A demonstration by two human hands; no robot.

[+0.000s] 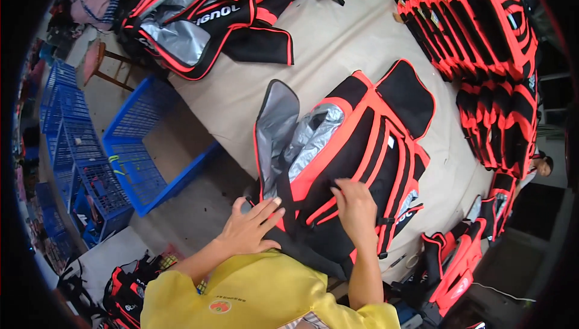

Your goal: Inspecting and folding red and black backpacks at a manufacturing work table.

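Note:
A black and orange backpack (362, 148) with a silver lining lies on the beige table (338, 45), its top flap open toward the left. My left hand (250, 227) rests flat on the bag's near left edge, fingers spread. At the middle of the bag's front, my right hand (356, 205) pinches the black fabric by an orange strap.
Stacks of matching black and orange bags sit at the table's right (482, 21) and far end (199, 15). Blue plastic crates (139, 148) stand on the floor to the left. More bags lie on the floor at lower left (123, 296) and lower right (455, 262).

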